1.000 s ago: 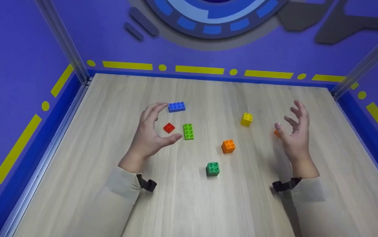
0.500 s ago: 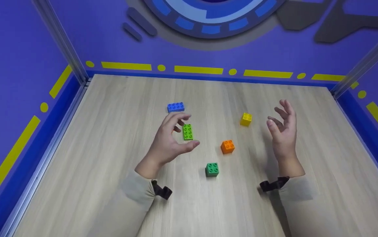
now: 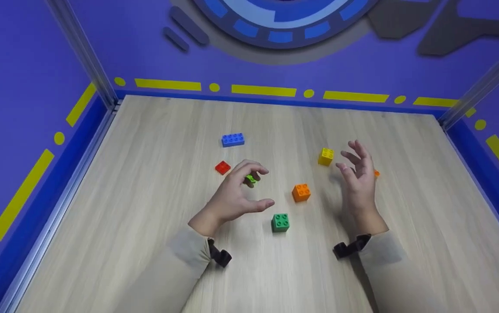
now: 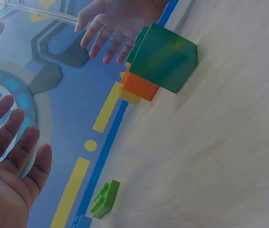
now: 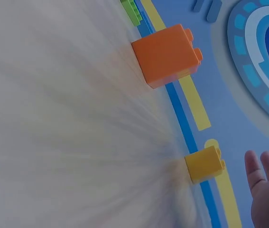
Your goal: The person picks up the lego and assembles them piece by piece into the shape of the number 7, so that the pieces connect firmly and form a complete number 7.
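Observation:
My left hand point(image 3: 236, 191) hovers over the table with fingers and thumb apart, holding nothing. It partly hides a lime green brick point(image 3: 251, 178) behind its fingers. A dark green brick point(image 3: 280, 222) stands to the right of and nearer than the left thumb. My right hand point(image 3: 357, 182), also holding nothing, has its fingers loosely bent upward. A yellow brick point(image 3: 326, 157) sits just left of its fingertips, and a small orange piece point(image 3: 377, 173) shows from behind it. Between the hands stands a square orange brick point(image 3: 301, 192), seen large in the right wrist view.
A flat red brick point(image 3: 222, 168) lies left of the left hand, and a long blue brick point(image 3: 233, 140) lies farther back. Blue-purple panels point(image 3: 249, 65) with yellow marks wall the wooden table point(image 3: 158, 130) at the back and sides.
My left hand has moved right, from beside the red brick to over the lime green brick. My right hand has moved left toward the yellow brick. The bricks stay in place.

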Demonstrator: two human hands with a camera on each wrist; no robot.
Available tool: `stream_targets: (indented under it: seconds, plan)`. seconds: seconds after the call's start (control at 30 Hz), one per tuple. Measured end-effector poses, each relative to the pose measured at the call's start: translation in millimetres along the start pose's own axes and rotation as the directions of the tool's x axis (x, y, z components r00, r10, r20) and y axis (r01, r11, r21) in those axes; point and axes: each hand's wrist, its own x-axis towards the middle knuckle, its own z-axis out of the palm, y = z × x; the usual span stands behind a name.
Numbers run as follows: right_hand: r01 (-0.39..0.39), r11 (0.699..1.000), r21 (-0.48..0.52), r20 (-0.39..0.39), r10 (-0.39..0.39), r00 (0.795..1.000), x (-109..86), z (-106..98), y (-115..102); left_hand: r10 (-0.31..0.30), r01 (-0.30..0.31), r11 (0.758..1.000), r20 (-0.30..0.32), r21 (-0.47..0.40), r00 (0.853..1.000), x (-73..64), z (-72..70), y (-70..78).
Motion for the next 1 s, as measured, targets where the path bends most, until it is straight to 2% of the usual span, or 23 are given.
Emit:
stream_targets:
  seconds: [0.17, 0.3, 0.43, 0.53, 0.73, 0.87, 1.0]
  plan:
    - [-0.027, 0.999, 0.026, 0.061, 0.026, 0.998, -4.7, -1.8, 5.6, -0.026, 0.029, 0.999, 0.084, -0.037, 0.996, -1.6, 6.6, -8.2]
    - [-0.054, 0.998, -0.015, 0.14, 0.056, 0.989, -6.4, -1.5, 9.2, -0.053, 0.061, 0.997, 0.139, -0.049, 0.989, -0.9, 12.4, -12.3]
    - [-0.078, 0.995, -0.07, 0.198, 0.09, 0.976, -7.1, -1.1, 12.2, -0.094, 0.098, 0.995, 0.205, -0.012, 0.974, -1.6, 17.4, -14.5]
    - [-0.086, 0.992, -0.09, 0.241, 0.105, 0.965, -6.3, -0.2, 13.3, -0.107, 0.103, 0.994, 0.238, 0.028, 0.965, -2.3, 19.6, -15.2]
    - [-0.079, 0.987, -0.143, 0.331, 0.123, 0.936, -6.2, -0.2, 14.9, -0.094, 0.079, 0.995, 0.272, 0.066, 0.958, -3.1, 22.7, -17.3]
    - [-0.095, 0.979, -0.181, 0.378, 0.158, 0.912, -7.9, -1.1, 17.1, -0.088, 0.068, 0.994, 0.272, 0.084, 0.958, -3.8, 25.1, -20.9]
    - [-0.132, 0.956, -0.261, 0.428, 0.237, 0.872, -9.8, -3.1, 19.0, -0.102, 0.078, 0.992, 0.283, 0.097, 0.954, -5.3, 26.7, -24.1]
